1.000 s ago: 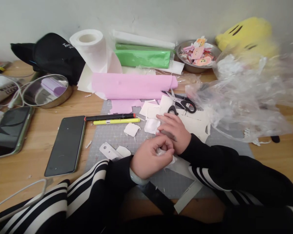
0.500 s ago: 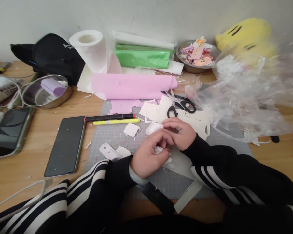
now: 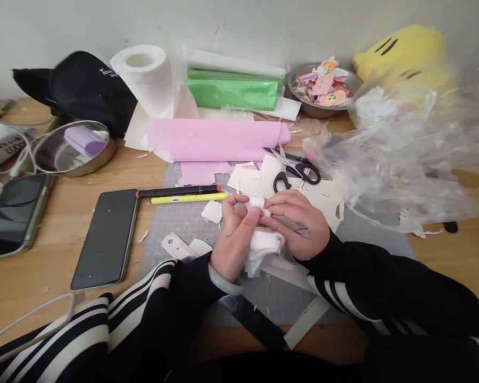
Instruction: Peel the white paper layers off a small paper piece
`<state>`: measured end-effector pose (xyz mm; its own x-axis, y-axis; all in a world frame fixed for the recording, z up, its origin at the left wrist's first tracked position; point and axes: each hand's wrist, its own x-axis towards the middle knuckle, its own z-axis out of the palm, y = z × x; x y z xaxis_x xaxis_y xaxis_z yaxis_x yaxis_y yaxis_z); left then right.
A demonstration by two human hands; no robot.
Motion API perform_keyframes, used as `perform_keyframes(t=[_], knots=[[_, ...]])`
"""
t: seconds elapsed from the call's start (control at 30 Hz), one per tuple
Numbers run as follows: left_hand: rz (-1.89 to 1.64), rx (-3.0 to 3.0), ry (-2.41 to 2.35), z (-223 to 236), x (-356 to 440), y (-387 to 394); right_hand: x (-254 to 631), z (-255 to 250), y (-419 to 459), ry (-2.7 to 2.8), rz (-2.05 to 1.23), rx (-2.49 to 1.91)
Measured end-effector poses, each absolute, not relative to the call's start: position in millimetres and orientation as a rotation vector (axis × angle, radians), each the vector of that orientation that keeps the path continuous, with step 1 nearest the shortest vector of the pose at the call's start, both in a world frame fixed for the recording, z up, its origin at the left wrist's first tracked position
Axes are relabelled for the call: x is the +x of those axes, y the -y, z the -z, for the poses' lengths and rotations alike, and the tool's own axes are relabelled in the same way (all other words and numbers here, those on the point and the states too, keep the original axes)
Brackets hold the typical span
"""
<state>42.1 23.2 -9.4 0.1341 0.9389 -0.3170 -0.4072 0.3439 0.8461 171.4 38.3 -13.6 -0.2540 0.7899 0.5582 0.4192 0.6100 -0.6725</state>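
Over the grey cutting mat (image 3: 263, 295), my left hand (image 3: 234, 242) pinches a small white tissue-like piece (image 3: 257, 201) between thumb and fingers. The fingertips of my right hand (image 3: 303, 223) close on the same piece from the other side. Below the fingers a crumpled white tissue (image 3: 266, 243) hangs or lies between the palms; whether it is joined to the small piece I cannot tell. Just left of the hands lies a small white padded square (image 3: 213, 211). Black-handled scissors (image 3: 299, 171) rest open on cut paper beyond my right hand.
A yellow marker (image 3: 187, 198) and a black marker (image 3: 175, 191) lie left, near a phone (image 3: 106, 239). Behind are folded pink paper (image 3: 215, 139), a paper towel roll (image 3: 143, 80) and a metal bowl (image 3: 323, 110) of paper cutouts. Crumpled clear plastic (image 3: 399, 165) spreads right.
My left hand has turned upward, its thumb now on top of the white piece. The crumpled tissue, mostly covered before, now shows below the fingers. My right hand has shifted slightly right and down.
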Motion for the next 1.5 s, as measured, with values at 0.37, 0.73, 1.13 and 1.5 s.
perform_keyframes(t=[0.37,0.73,1.13,1.5], knots=[[-1.074,0.562,-0.942,12,41,-29,175,12,-38,1.843,-0.599,-1.006],[-1.060,0.528,-0.969,11,39,-28,172,16,-36,1.645,-0.765,-1.201],[-1.118,0.495,-1.007,12,38,-29,168,25,-42,1.743,-0.693,-1.144],[-1.127,0.498,-0.979,14,39,-29,169,28,-41,1.884,-0.677,-1.041]])
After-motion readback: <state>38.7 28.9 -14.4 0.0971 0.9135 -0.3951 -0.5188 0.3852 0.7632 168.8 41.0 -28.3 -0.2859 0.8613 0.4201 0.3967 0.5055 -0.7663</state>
